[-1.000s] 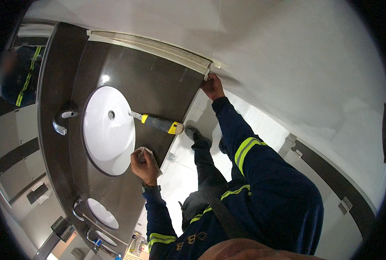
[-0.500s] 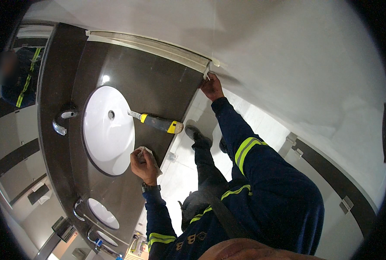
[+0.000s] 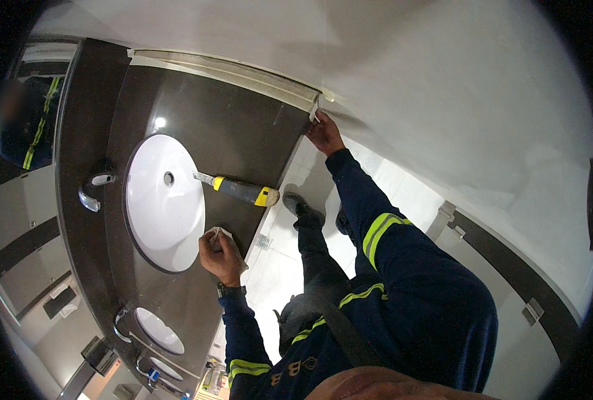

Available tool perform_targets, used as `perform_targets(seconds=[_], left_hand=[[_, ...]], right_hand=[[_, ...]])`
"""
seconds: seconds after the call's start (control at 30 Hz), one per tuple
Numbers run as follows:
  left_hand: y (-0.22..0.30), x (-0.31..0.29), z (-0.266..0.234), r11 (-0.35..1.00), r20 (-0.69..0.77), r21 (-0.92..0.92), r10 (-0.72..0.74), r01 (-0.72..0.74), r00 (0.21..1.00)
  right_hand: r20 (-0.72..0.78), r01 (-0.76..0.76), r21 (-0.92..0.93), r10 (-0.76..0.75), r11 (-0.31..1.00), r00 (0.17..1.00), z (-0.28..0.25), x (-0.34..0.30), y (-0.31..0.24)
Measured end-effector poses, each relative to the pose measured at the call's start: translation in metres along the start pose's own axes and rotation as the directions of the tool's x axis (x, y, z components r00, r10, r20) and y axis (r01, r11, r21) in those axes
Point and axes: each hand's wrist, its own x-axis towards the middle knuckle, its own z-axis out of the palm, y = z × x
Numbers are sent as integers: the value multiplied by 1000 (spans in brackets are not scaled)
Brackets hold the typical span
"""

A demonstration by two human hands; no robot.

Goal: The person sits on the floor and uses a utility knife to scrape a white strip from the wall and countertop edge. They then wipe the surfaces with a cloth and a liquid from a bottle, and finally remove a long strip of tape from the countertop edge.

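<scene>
My left hand is closed around a crumpled pale cloth or paper at the front edge of the dark countertop. Farther off, my right hand pinches a small whitish strip that looks like masking tape, where the counter's front corner meets the wall. Pale masking tape runs along both sides of the joint between counter and wall. Between my hands lies a scraper with a black and yellow handle, its blade tip reaching over the rim of the white oval basin.
A chrome faucet stands behind the basin, below a mirror. A second basin is set farther along the counter. The white wall rises close beyond my right arm. My shoes stand on the pale tiled floor.
The view has shifted very slightly. My right hand's fingers have moved a little at the strip by the corner; my left hand keeps its hold on the crumpled cloth or paper.
</scene>
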Motion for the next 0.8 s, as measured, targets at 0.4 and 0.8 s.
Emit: perform_targets(seconds=[0.4,0.8], left_hand=[[0,1,4,995,-52,-3,97,-97,994],[9,3,0,999,-25,8,36,-35,999]], right_hand=[[64,67,48,-70,997,995,-45,27,12],[185,-40,-71,52,997,981,-16,10,-2]])
